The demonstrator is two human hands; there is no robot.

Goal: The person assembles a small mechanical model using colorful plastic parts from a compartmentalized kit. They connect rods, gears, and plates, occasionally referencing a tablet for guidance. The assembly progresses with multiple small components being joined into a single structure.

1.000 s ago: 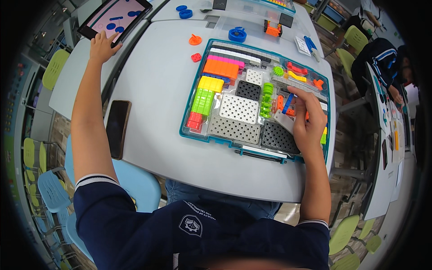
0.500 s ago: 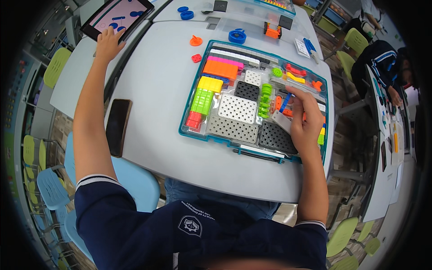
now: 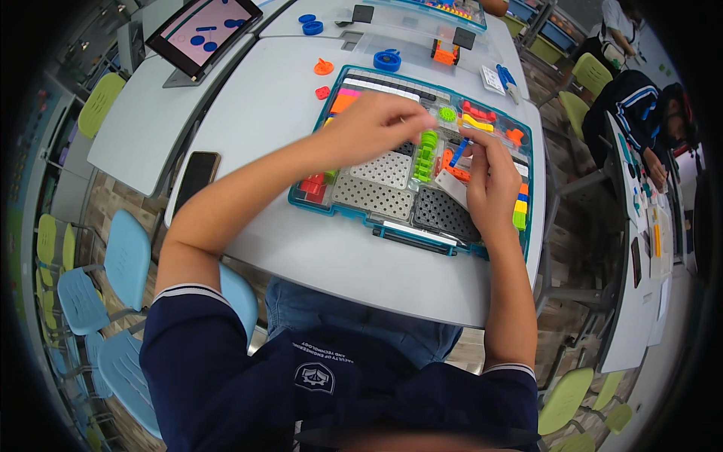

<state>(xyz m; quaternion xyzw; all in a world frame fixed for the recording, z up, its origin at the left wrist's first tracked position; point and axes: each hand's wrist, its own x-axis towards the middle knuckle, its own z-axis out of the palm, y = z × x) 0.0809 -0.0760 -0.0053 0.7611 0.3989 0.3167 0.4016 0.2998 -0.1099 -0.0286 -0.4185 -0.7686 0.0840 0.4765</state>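
In the head view, the parts case [image 3: 360,218] with teal rim lies in front of the person, probably so that both hands can reach its sections. Over its right half, the right hand [image 3: 493,187] pinches one blue beam [image 3: 458,154] near the upper end, which seems to leave the lower part free. One pale grey piece [image 3: 450,187] is beside this hand; I cannot tell if it is held. The left hand [image 3: 376,129] is above the left and middle part of the case, fingers bent; whether they pinch something, I cannot tell. Inside the case I count three large perforated plates [image 3: 373,197] and one green gear [image 3: 447,114]. Left of the case are two small orange-red pieces [image 3: 323,68] and one smartphone [image 3: 197,175]; beyond it, three round blue pieces [image 3: 387,61]; farther left, one tablet [image 3: 203,36], tilted perhaps for easy viewing.
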